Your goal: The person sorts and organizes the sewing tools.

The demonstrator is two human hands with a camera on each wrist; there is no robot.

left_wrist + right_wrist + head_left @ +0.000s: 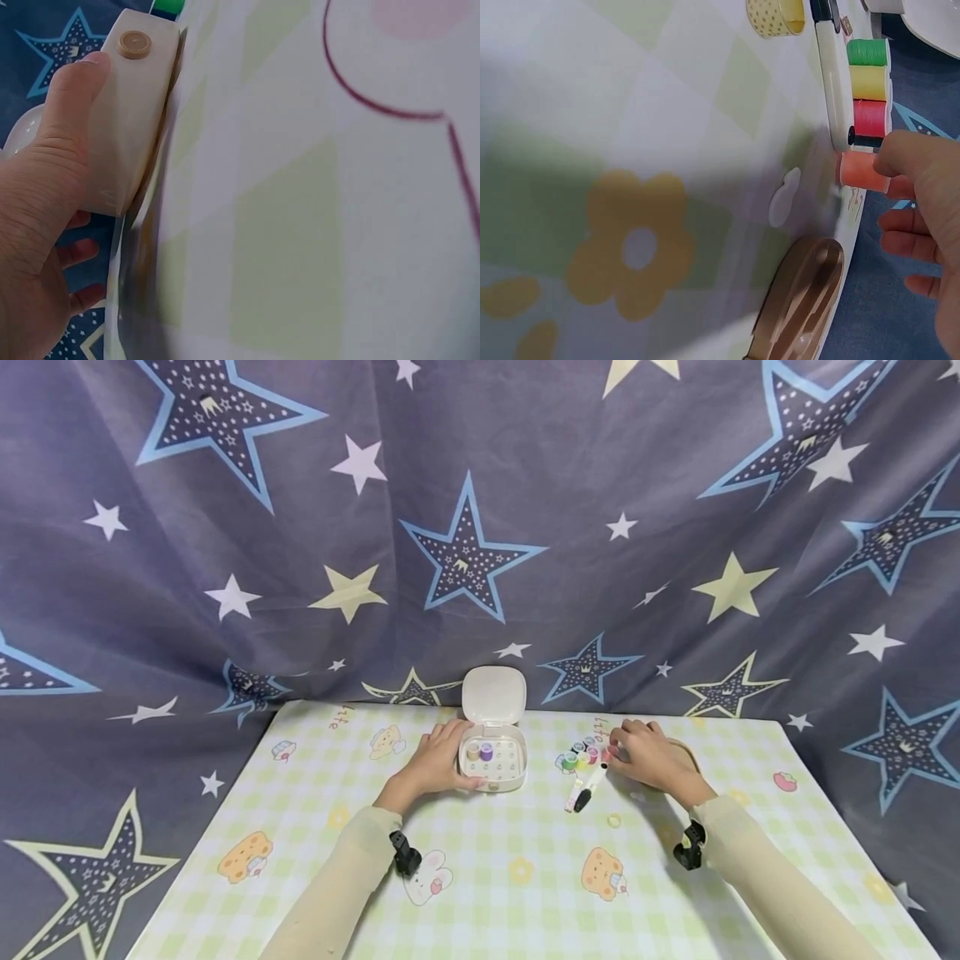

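My left hand grips the left side of a small white box whose lid stands raised. In the left wrist view, the thumb presses the front wall beside a tan round button. Inside the box, a gold thread spool and a purple thread spool stand among rows of small pegs. My right hand pinches an orange thread spool at the end of a group of spools. Green, yellow and red ones lie beside it.
A slim white tool with a black end lies before the spools. Nearby are a gold dotted thimble, a small white piece and a brown case. A star-patterned curtain hangs behind the checked tablecloth.
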